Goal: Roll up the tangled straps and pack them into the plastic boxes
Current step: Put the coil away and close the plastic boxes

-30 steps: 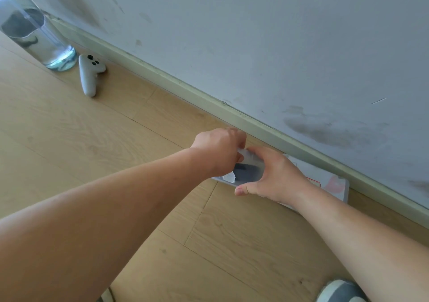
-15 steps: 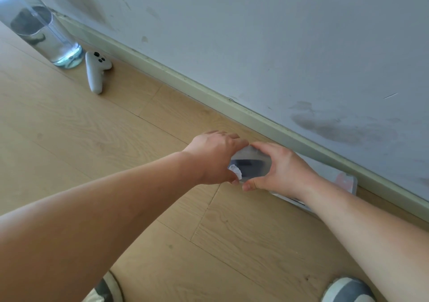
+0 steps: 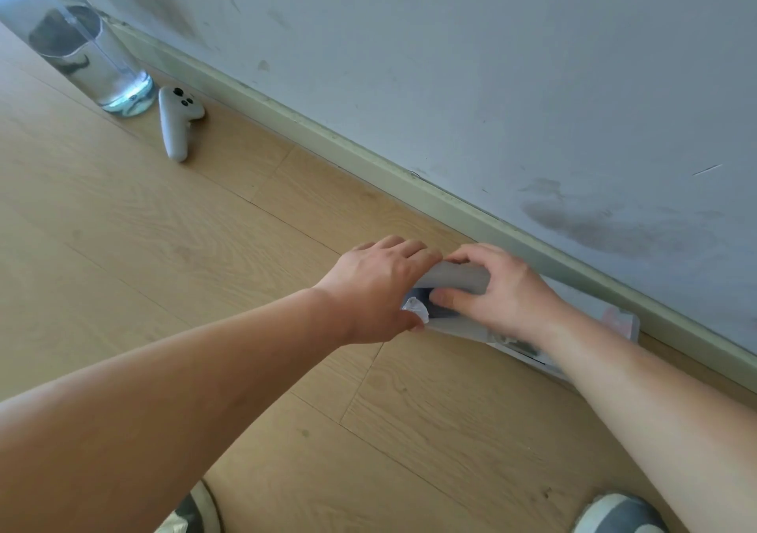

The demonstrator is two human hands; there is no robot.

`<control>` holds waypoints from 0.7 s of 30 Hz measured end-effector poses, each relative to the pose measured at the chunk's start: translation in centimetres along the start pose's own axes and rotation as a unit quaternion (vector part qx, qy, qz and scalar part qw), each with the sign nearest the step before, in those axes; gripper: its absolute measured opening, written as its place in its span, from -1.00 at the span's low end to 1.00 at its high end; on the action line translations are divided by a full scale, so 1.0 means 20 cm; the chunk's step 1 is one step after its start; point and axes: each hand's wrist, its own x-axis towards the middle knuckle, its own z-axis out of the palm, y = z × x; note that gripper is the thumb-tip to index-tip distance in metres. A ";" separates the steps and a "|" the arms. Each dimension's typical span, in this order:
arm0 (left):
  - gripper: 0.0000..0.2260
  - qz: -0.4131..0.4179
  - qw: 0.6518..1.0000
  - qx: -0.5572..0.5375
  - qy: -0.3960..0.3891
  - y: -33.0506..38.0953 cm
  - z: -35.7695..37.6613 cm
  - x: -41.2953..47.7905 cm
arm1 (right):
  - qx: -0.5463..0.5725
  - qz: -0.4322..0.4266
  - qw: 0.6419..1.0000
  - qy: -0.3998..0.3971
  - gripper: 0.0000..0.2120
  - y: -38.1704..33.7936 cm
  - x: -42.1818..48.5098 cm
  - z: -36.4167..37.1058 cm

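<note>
Hold the plastic box (image 3: 461, 277), lying on the floor (image 3: 205, 246) at 4 o'clock of the view just short of the baseboard (image 3: 409, 188), as gripped now: left hand (image 3: 377, 291) curled round its 9 o'clock end, right hand (image 3: 508, 295) curled over its 3 o'clock end with thumb along the near side. Judging by the dark strap (image 3: 442, 312) showing through the near wall, tuck any stray loop inside first, then press down evenly from both ends, not from one corner. Mind the second flat clear box (image 3: 606, 315) under the right forearm at 4 o'clock.

matt wood floor (image 3: 205, 225), clear plastic box (image 3: 463, 276)
</note>
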 end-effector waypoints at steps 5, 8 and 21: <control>-0.46 0.022 0.996 0.069 0.058 -0.01 0.03 0.06 | -0.010 0.023 0.999 0.038 -0.61 0.00 0.06 0.04; -0.53 0.047 0.989 0.063 0.128 -0.04 0.10 0.08 | -0.076 -0.027 0.993 0.086 -0.52 0.03 0.08 0.12; -0.57 -0.017 0.989 0.037 0.142 -0.06 0.15 0.07 | -0.269 -0.009 0.958 0.099 0.03 0.00 0.12 0.16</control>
